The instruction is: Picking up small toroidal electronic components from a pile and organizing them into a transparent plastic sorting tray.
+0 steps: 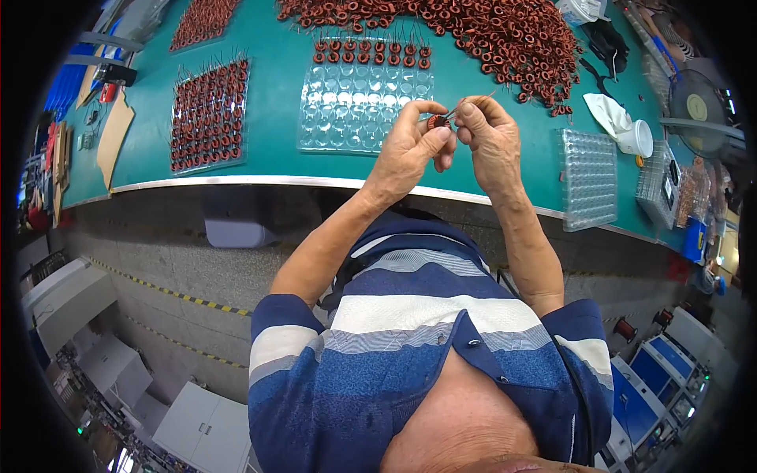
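Above the table's near edge, my left hand (406, 151) pinches a small copper-wound ring coil (435, 122) between thumb and fingers. My right hand (493, 140) is closed at the coil's wire leads (451, 115), and a thin copper-coloured end (490, 95) pokes out past its fingers. Whether the right fingers also hold a small tool, I cannot tell. Just left of my hands lies a clear plastic tray (343, 110) with round pockets. Ring coils (364, 52) with upright leads fill its far rows; its nearer pockets hold none.
A big heap of ring coils (512, 43) spreads across the far side of the green table (276, 87). Filled trays (209, 118) stand left. Rightward are a stack of clear trays (590, 180), a white cup (635, 140) and a fan (700, 110).
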`<act>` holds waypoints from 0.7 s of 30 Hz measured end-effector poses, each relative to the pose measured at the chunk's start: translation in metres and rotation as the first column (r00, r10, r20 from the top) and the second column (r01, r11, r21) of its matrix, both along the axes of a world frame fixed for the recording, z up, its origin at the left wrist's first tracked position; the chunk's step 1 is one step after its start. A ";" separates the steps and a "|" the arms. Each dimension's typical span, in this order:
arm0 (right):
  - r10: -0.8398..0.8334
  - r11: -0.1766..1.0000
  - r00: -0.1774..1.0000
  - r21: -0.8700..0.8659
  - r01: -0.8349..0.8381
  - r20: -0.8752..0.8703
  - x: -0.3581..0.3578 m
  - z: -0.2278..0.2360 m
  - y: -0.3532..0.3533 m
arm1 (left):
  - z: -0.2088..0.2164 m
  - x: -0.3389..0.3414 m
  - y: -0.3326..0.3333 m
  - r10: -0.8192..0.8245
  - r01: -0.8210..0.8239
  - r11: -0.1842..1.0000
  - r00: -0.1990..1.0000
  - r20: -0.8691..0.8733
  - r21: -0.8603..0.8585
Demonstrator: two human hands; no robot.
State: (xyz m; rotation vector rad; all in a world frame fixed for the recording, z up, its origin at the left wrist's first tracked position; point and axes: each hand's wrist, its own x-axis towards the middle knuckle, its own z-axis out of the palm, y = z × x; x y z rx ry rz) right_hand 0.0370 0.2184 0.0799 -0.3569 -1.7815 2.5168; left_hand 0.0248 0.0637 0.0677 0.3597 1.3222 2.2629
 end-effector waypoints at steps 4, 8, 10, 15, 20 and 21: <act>0.003 1.000 1.000 0.013 -0.003 0.001 0.001 -0.007 -0.007 | -0.009 0.001 -0.004 0.041 -0.041 0.999 0.999 -0.028 -0.019; 0.125 0.980 0.990 -0.161 -0.113 0.067 0.001 -0.012 -0.004 | -0.016 0.001 -0.011 0.057 -0.057 0.998 0.998 0.024 0.012; 0.140 0.973 0.987 -0.195 -0.123 0.076 -0.001 -0.015 -0.007 | -0.017 0.002 -0.017 0.037 -0.040 0.999 0.996 0.076 0.030; 0.086 0.996 0.995 0.014 -0.087 0.052 -0.003 -0.017 -0.016 | -0.019 -0.001 -0.027 0.048 -0.073 0.988 0.982 0.183 0.133; 0.045 0.979 0.998 0.199 -0.051 0.035 -0.003 -0.016 -0.029 | -0.025 -0.003 -0.033 0.074 -0.107 0.983 0.975 0.211 0.147; 0.036 0.963 0.999 0.265 -0.042 0.029 -0.002 -0.015 -0.031 | -0.026 -0.002 -0.034 0.087 -0.112 0.985 0.978 0.191 0.127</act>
